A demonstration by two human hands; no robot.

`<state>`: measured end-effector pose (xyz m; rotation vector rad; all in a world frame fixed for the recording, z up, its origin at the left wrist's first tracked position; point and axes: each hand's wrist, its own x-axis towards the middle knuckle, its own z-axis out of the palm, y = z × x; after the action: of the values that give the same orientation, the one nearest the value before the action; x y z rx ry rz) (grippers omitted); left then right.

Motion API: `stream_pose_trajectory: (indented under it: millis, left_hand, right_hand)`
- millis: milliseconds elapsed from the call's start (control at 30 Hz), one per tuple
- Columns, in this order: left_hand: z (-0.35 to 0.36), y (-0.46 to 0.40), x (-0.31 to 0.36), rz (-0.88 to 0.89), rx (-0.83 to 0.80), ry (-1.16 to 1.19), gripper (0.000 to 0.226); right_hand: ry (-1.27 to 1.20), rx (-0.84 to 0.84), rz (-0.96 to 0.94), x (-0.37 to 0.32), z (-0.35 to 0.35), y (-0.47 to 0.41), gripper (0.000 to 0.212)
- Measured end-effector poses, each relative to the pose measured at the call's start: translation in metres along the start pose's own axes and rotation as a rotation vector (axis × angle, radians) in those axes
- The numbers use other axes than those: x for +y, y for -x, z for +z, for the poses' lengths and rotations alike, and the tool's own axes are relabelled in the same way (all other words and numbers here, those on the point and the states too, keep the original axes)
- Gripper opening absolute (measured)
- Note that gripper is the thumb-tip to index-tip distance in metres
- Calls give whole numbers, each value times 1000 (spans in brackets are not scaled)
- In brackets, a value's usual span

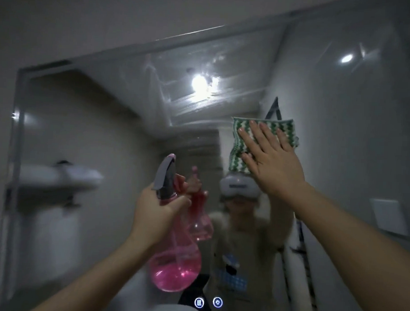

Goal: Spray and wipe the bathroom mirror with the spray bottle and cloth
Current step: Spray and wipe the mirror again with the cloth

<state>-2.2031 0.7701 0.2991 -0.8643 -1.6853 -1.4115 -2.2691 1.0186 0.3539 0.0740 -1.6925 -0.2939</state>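
A: We face the mirror (112,119), which fills most of the far wall; wet streaks smear its upper middle, around a reflected lamp glare.

B: Next in size, we hold the pink spray bottle (175,259) upright at the near centre-left, its round belly low and its grey nozzle pointing at the glass.

A: Our left hand (155,214) wraps its neck, fingers curled tight, one by the trigger.

B: To the right, higher up, the green-and-white zigzag cloth (242,133) lies flat on the mirror.

A: Our right hand (271,157) presses it there, fingers spread wide and straight, palm on the fabric.

B: Two small lit buttons (208,302) glow at the mirror's bottom edge.
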Motion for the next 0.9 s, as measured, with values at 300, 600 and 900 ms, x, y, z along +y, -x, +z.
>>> stream_pose_trajectory:
  millis: [300, 600, 900]
  left_hand:
    - [22, 1, 13, 23, 7, 56, 35]
    - [-59, -19, -11, 75, 58, 28, 30]
    - [-129, -19, -59, 19, 158, 77, 25]
  right_hand:
    - [-20, 2, 157, 17, 1, 24, 59]
    - [-115, -83, 165, -84, -4, -64, 61]
    - [-94, -83, -64, -219, 11, -75, 59]
